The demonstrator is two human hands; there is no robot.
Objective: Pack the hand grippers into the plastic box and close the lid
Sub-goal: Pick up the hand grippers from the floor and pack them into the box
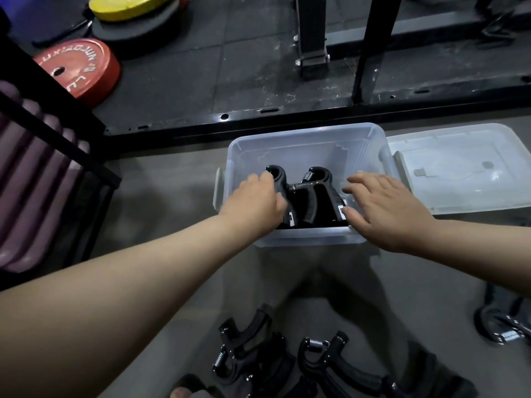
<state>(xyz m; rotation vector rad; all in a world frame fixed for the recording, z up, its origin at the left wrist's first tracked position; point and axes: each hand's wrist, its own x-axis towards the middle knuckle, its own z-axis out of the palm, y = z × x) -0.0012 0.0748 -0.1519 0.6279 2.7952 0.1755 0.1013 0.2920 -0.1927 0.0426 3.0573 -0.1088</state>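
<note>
A clear plastic box [304, 145] stands open on the grey floor in front of me. Two black hand grippers lie inside it side by side. My left hand [255, 202] curls its fingers round the left hand gripper [280, 179] in the box. My right hand [388, 208] hovers over the box's right side with its fingers spread, its thumb touching the right hand gripper [324, 193]. The clear lid [465, 168] lies flat on the floor just right of the box. Several more black hand grippers [258, 357] lie loose on the floor near me.
A black steel rack frame [287, 119] runs across the floor behind the box. Red [83, 67] and yellow weight plates [129, 7] lie at the far left. A purple ribbed pad [31, 179] is at my left. Another gripper [505, 326] lies at the right edge.
</note>
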